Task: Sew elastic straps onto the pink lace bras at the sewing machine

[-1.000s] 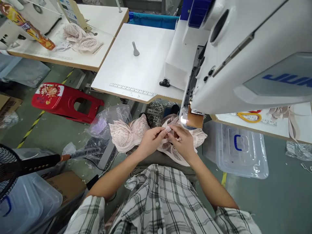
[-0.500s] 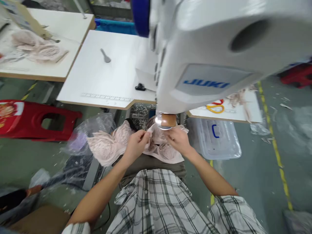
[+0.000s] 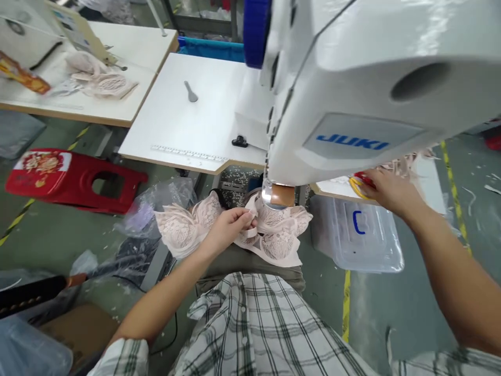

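Observation:
Pale pink lace bras [image 3: 274,237] lie in my lap under the head of a white sewing machine [image 3: 352,89]. My left hand [image 3: 229,230] pinches a strap or band end of one bra just left of the machine's lit needle area [image 3: 277,194]. My right hand [image 3: 385,189] is stretched out to the right over the table edge, resting on yellow-and-red scissors [image 3: 358,183] beside loose pink straps [image 3: 407,163]. Whether it grips the scissors is not clear.
A white table [image 3: 195,125] with a printed ruler and a small grey tool [image 3: 190,92] lies ahead left. More bras [image 3: 99,78] sit on the neighbouring table. A red stool [image 3: 74,177], a clear plastic bin [image 3: 360,237] and plastic bags [image 3: 156,206] stand on the floor.
My right hand left the bra and reached right to the scissors on the table. My left hand keeps hold of the bra. The view swung slightly.

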A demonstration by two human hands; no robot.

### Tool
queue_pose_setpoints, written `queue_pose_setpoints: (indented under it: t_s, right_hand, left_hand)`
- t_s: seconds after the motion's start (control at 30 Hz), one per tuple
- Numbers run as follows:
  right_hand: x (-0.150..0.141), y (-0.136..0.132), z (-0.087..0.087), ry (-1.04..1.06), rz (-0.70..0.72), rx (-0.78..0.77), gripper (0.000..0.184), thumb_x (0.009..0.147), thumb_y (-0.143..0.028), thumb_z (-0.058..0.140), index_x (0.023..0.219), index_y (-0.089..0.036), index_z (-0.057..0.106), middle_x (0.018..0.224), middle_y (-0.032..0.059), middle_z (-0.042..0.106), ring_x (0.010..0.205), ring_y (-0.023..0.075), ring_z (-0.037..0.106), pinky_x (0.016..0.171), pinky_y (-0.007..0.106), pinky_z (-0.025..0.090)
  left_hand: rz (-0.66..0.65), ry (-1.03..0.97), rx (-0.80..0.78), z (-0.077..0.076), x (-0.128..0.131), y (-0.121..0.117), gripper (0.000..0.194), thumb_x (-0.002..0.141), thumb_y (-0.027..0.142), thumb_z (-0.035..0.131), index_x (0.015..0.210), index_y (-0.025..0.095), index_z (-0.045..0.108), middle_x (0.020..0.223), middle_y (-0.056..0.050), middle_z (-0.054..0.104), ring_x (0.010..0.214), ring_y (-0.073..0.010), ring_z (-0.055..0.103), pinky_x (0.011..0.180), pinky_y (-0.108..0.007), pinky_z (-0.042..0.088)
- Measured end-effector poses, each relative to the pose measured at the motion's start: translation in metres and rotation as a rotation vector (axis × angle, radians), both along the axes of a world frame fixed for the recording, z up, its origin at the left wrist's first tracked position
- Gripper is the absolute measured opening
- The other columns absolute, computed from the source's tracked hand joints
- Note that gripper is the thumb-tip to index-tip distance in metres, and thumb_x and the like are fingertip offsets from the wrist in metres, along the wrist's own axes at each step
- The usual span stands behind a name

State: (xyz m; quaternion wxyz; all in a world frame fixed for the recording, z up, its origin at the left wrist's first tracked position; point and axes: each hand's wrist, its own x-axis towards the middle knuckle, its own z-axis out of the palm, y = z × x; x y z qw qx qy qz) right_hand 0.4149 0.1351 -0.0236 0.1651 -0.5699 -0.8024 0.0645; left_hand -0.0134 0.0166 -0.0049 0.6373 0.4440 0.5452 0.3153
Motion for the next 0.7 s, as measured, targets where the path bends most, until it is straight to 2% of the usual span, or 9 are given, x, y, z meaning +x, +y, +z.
queue_pose_setpoints:
  t_s: [0.07,0.13,0.2,0.27,0.33,0.4,0.5,0.7]
  right_hand:
    - [-0.009,-0.025,0.006,-0.006,-0.030,0.022,0.019,0.090,-0.043,0.060,0.090,-0.025,0.063,0.079,0.0095,0.061,0.068,0.0195,0.057,0.053,0.035,0.032]
    - [-0.029,-0.061,0.015,-0.017,-0.126,-0.040,0.021,0.089,-0.046,0.059,0.093,-0.026,0.063,0.071,0.0091,0.061,0.057,0.0201,0.056,0.046,0.034,0.031]
    - [-0.058,-0.102,0.022,0.048,-0.170,-0.145,0.020,0.085,-0.043,0.063,0.096,-0.027,0.063,0.068,0.0067,0.063,0.053,0.0197,0.058,0.044,0.032,0.040]
    - [-0.092,-0.138,0.025,0.162,-0.089,-0.228,0.023,0.085,-0.040,0.059,0.103,-0.025,0.063,0.078,0.0066,0.067,0.055,0.0194,0.060,0.044,0.031,0.047]
    - [-0.126,-0.162,0.023,0.196,0.047,-0.246,0.026,0.084,-0.036,0.059,0.107,-0.022,0.062,0.095,0.0101,0.070,0.069,0.0221,0.066,0.051,0.034,0.054]
    - [-0.154,-0.170,0.018,0.225,0.109,-0.177,0.029,0.083,-0.033,0.060,0.109,-0.020,0.061,0.105,0.0124,0.070,0.084,0.0251,0.069,0.063,0.037,0.058]
    - [-0.183,-0.163,0.010,0.257,0.130,-0.095,0.030,0.084,-0.033,0.062,0.110,-0.019,0.060,0.107,0.0124,0.070,0.095,0.0265,0.069,0.072,0.037,0.059]
    - [-0.197,-0.151,0.005,0.307,0.179,-0.030,0.028,0.086,-0.032,0.063,0.112,-0.021,0.057,0.106,0.0107,0.070,0.094,0.0241,0.068,0.071,0.035,0.058]
  left_hand:
    - [0.044,-0.090,-0.053,-0.001,-0.002,-0.001,0.039,0.084,0.053,0.062,0.081,0.015,0.069,0.078,-0.006,0.071,0.066,-0.0141,0.060,0.063,-0.026,0.050]
    - [0.068,-0.153,-0.090,-0.001,-0.003,-0.001,0.037,0.083,0.052,0.063,0.082,0.015,0.069,0.072,-0.005,0.068,0.062,-0.0130,0.057,0.059,-0.025,0.048]
    - [0.074,-0.188,-0.107,0.000,-0.003,0.000,0.036,0.082,0.051,0.064,0.083,0.016,0.070,0.071,-0.004,0.067,0.061,-0.0123,0.055,0.058,-0.024,0.045]
    - [0.067,-0.205,-0.114,0.002,-0.002,0.000,0.035,0.083,0.050,0.063,0.084,0.016,0.070,0.074,-0.004,0.067,0.062,-0.0118,0.055,0.059,-0.023,0.044]
    - [0.062,-0.201,-0.116,0.007,-0.001,0.001,0.034,0.085,0.049,0.062,0.084,0.016,0.069,0.076,-0.004,0.067,0.062,-0.0112,0.054,0.059,-0.023,0.044]
    - [0.044,-0.160,-0.107,0.012,0.002,0.001,0.033,0.087,0.047,0.059,0.083,0.016,0.068,0.077,-0.004,0.067,0.062,-0.0112,0.053,0.061,-0.024,0.045]
    - [0.015,-0.067,-0.052,0.018,0.006,-0.001,0.031,0.090,0.043,0.055,0.082,0.015,0.068,0.081,-0.005,0.068,0.068,-0.0121,0.055,0.066,-0.024,0.046]
    - [0.068,0.003,-0.005,0.019,0.003,-0.005,0.031,0.091,0.041,0.051,0.085,0.016,0.067,0.081,-0.003,0.069,0.068,-0.0128,0.055,0.065,-0.024,0.046]
